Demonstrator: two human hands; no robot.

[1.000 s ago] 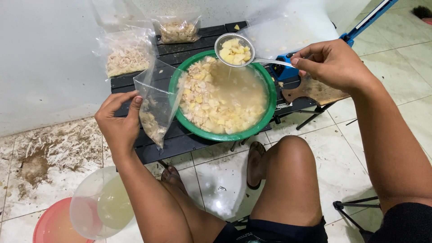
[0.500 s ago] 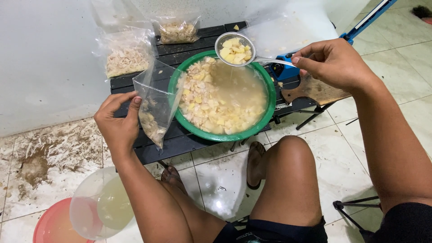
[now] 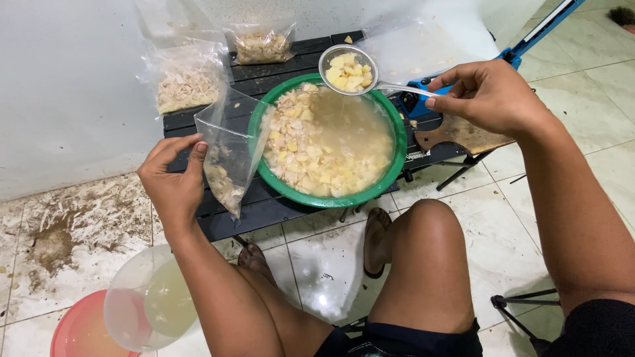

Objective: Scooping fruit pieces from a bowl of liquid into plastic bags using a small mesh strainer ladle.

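**Hands at the bowl: bag and strainer**

The left hand [image 3: 173, 182], fingers closed in a pinch, grips the upper edge of a clear plastic bag [image 3: 228, 155] partly filled with pale pieces, just beside a round green plastic bowl [image 3: 395, 153] on the dark slatted worktop [image 3: 264, 211]. The right hand [image 3: 486, 96], fingers curled tight, holds the handle of a round metal strainer ladle [image 3: 348, 70] loaded with yellow chunks above the bowl's far rim.

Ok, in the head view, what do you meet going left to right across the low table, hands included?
Left hand → clear plastic bag it holds open → round green bowl of pale chunks in liquid → metal strainer ladle's handle → right hand gripping it.
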